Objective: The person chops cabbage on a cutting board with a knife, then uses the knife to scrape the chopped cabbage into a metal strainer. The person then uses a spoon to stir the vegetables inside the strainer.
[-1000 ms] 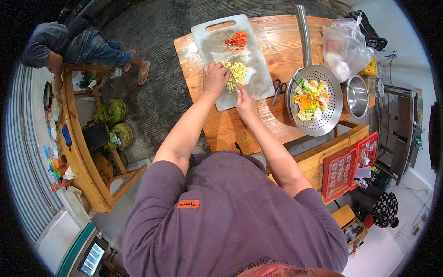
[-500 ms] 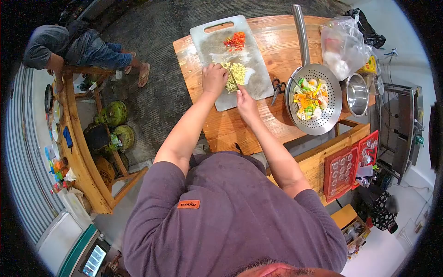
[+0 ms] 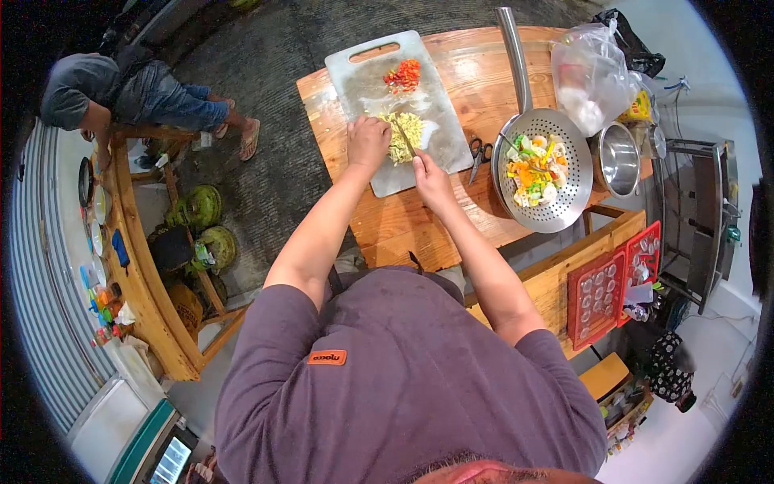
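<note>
While the left hand (image 3: 368, 142) rests at the left edge of the pale chopped bits (image 3: 397, 151), the right hand (image 3: 433, 183) has its fingers wrapped around the handle of the knife (image 3: 405, 139). It is hard to tell if the left fingers pinch anything. The pale bits sit in a pile on the near half of the cutting board (image 3: 448, 152), which lies on the worktop (image 3: 403, 230). Very little has just changed: the whole view slid a bit, but both hands are still by the pile and the blade still lies across it. That likely means the cutting is not done. The red chopped bits (image 3: 403, 76) sit farther up the board, apart from the pale ones.
</note>
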Demonstrator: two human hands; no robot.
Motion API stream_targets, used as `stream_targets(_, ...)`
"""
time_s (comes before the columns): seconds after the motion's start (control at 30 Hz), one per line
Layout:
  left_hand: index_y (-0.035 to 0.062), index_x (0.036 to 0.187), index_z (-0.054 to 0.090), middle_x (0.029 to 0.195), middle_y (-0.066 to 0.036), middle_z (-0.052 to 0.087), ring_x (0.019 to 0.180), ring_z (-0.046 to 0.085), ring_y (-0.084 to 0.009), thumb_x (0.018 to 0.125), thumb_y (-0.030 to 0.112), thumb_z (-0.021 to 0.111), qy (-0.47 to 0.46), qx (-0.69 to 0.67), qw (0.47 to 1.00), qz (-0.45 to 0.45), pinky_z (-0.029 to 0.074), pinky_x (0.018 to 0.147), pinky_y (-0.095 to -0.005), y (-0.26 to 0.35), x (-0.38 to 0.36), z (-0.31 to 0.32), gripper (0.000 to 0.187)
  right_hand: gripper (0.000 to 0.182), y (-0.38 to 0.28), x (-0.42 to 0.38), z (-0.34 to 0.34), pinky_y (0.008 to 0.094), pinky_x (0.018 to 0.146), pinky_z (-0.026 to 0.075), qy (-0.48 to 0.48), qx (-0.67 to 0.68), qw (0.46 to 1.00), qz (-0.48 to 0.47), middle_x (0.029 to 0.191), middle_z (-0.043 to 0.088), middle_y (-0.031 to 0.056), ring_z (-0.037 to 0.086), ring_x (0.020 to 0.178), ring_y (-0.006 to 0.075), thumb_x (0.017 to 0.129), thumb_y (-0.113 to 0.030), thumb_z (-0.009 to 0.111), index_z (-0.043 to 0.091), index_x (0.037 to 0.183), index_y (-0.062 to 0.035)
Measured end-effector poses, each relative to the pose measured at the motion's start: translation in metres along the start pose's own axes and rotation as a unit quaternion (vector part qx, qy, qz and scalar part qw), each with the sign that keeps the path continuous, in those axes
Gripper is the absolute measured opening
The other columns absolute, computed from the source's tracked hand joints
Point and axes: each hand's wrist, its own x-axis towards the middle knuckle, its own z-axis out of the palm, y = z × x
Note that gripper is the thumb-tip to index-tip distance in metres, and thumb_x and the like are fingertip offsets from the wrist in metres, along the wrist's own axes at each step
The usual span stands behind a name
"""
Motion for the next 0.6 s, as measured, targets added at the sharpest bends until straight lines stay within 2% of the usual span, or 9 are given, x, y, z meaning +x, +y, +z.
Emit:
stream_targets(0.2, 0.0147, 0.094, 0.079, 0.095, -0.001, 0.074, 0.105, 0.063, -0.0251, 0.089, 0.021, 0.073, 0.032, -0.004, 0.999, 0.037, 0.042, 0.094, -0.0455, -0.004, -0.002, 0.006, 0.01, 0.043, -0.013, -0.004, 0.005, 0.053, 0.092, 0.054, -0.017, -0.066, 0.997, 0.037, 0.108, 0.072, 0.0284, 0.068, 0.105, 0.0492, 0.11, -0.037, 0.048, 0.059, 0.144, -0.0134)
stream_targets(0.27, 0.0111, 0.098, 0.079, 0.101, -0.006, 0.074, 0.101, 0.064, -0.03, 0.091, 0.022, 0.072, 0.006, -0.014, 0.999, 0.034, 0.045, 0.093, -0.0463, -0.001, -0.003, -0.007, 0.014, 0.042, -0.014, -0.001, 0.005, 0.0556, 0.09, 0.053, -0.004, -0.052, 0.998, -0.022, 0.105, 0.072, 0.0284, 0.067, 0.102, 0.0503, 0.11, -0.038, 0.047, 0.06, 0.144, -0.0155)
stream_targets(0.33, 0.0111, 0.099, 0.079, 0.1, -0.007, 0.074, 0.101, 0.064, -0.0301, 0.091, 0.021, 0.073, 0.021, -0.015, 0.998, 0.052, 0.046, 0.093, -0.0461, -0.005, -0.002, -0.007, 0.014, 0.042, -0.009, 0.0, 0.005, 0.0557, 0.089, 0.054, 0.018, -0.053, 0.998, -0.023, 0.104, 0.072, 0.0286, 0.068, 0.101, 0.0498, 0.11, -0.036, 0.047, 0.06, 0.143, -0.0148)
stream_targets(0.4, 0.011, 0.1, 0.079, 0.098, -0.007, 0.073, 0.1, 0.064, -0.0302, 0.09, 0.019, 0.073, 0.034, -0.015, 0.997, 0.063, 0.046, 0.094, -0.046, -0.004, -0.003, -0.005, 0.014, 0.041, -0.007, 0.001, 0.001, 0.0547, 0.089, 0.054, -0.016, -0.069, 0.997, -0.011, 0.104, 0.072, 0.0285, 0.068, 0.102, 0.0493, 0.11, -0.036, 0.047, 0.06, 0.142, -0.0136)
stream_targets(0.47, 0.0159, 0.1, 0.081, 0.095, -0.004, 0.07, 0.103, 0.063, -0.0257, 0.089, 0.021, 0.074, 0.026, 0.002, 0.998, 0.056, 0.044, 0.09, -0.0458, -0.004, -0.004, -0.007, 0.014, 0.041, -0.01, 0.0, -0.008, 0.0543, 0.089, 0.054, -0.01, -0.058, 0.998, -0.015, 0.104, 0.072, 0.0285, 0.068, 0.102, 0.0492, 0.11, -0.035, 0.048, 0.06, 0.142, -0.013)
stream_targets(0.6, 0.0168, 0.104, 0.082, 0.094, -0.004, 0.069, 0.101, 0.063, -0.0264, 0.09, 0.02, 0.073, -0.012, 0.011, 0.999, 0.044, 0.045, 0.09, -0.0451, -0.008, -0.003, -0.013, 0.017, 0.041, -0.006, -0.005, -0.008, 0.0539, 0.089, 0.054, -0.003, -0.005, 1.0, -0.013, 0.105, 0.072, 0.0292, 0.067, 0.104, 0.0493, 0.11, -0.035, 0.048, 0.06, 0.141, -0.0109)
